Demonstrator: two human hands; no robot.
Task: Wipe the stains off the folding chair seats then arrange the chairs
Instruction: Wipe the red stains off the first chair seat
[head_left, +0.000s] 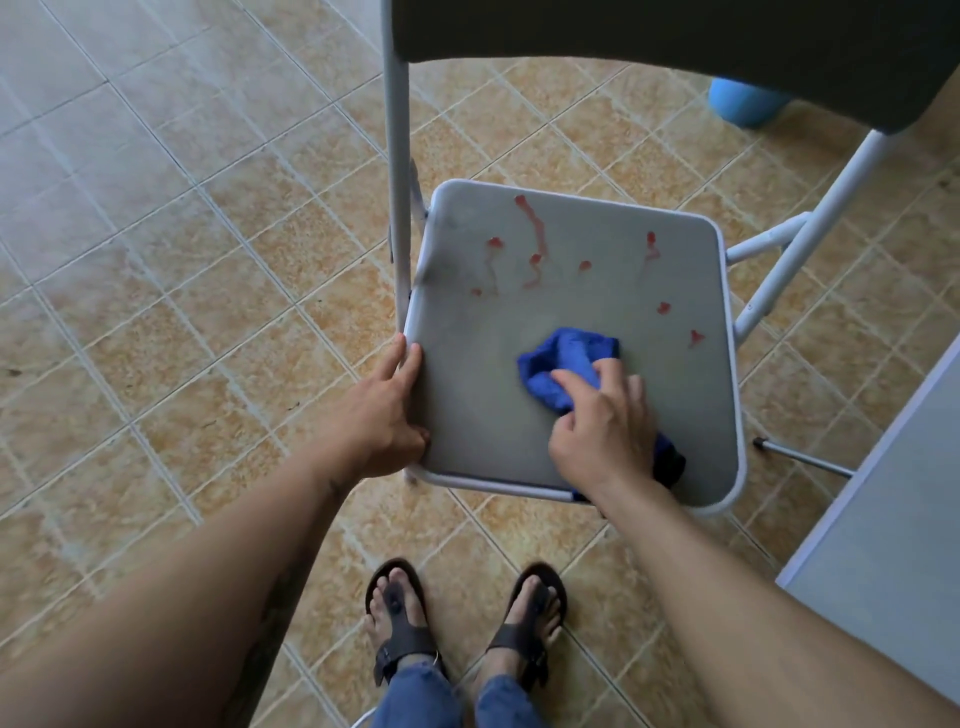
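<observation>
A folding chair stands unfolded in front of me, with a grey seat, white metal frame and dark backrest. Several red stains dot the far half of the seat. My left hand grips the seat's left edge near the front corner. My right hand presses a crumpled blue cloth on the near middle of the seat, below the stains. Part of the cloth sticks out past my wrist at the front edge.
Tan tiled floor surrounds the chair. A grey flat surface with a white edge lies at the right. A blue round object sits on the floor behind the backrest. My sandalled feet stand just before the seat.
</observation>
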